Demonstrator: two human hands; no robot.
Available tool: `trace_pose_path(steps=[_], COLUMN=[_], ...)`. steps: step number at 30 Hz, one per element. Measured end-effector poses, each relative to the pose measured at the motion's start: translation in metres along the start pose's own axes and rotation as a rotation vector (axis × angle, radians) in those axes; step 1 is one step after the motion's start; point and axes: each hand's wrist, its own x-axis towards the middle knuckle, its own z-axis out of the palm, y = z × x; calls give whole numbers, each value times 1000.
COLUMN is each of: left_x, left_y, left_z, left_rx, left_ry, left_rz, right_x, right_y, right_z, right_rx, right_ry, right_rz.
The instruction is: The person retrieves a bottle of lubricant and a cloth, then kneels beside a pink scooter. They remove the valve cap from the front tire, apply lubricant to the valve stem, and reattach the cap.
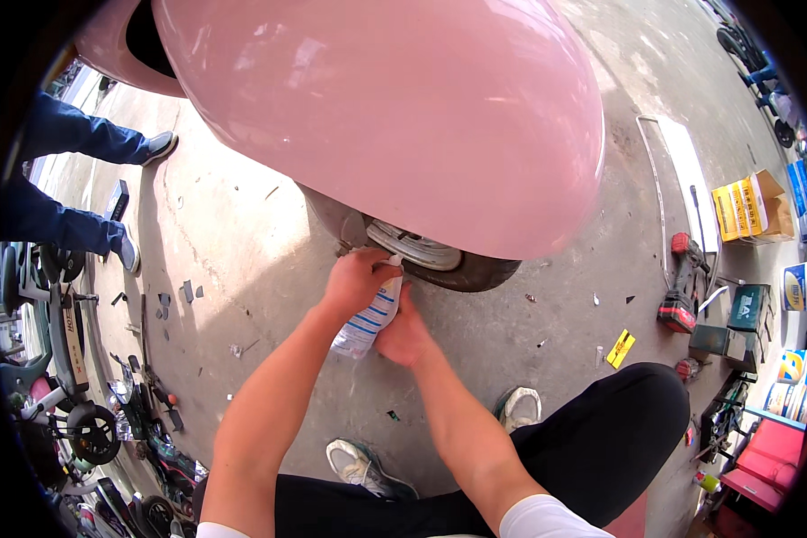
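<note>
In front of me is a clear plastic bottle (365, 318) with blue and white print, tilted, its white top beside the wheel (430, 256). My left hand (362, 280) is closed about the top end, fingers pinched near the white tip. Against the bottle's right side my right hand (403, 332) is curled, its fingers partly hidden. The wheel has a dark tyre and a silver rim. It shows under the large glossy pink body panel (394, 117) of a vehicle, which covers its upper part. Whether the bottle's tip touches the wheel I cannot tell.
On the right lie a red and black power drill (681, 282), an open yellow carton (751, 208) and a green box (750, 308). A yellow card (620, 349) is on the concrete floor. Another person's legs (85, 134) stand at left, above scooters and parts (90, 430).
</note>
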Motion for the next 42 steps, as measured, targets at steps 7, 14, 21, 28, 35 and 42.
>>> trace_pose_path(steps=[7,14,21,28,35,42], left_x=[23,29,25,15,18,25], left_y=[-33,-49,-31,4,36,71], left_z=[7,4,30,35,39,13], left_rx=[119,105,217,288,505,726], left_ry=[-53,-104,211,386,296,62], left_rz=[-13,110,200,73,147,219], right_x=[17,24,19,20,11,4], right_y=[-7,-11,-9,-2,13,31], right_z=[-7,-5,11,32,5,33], right_rx=[41,93,241,190,143,47], right_ry=[-31,-48,-137,-104,-128,-2], right_rz=[0,-16,55,10,-25,-120])
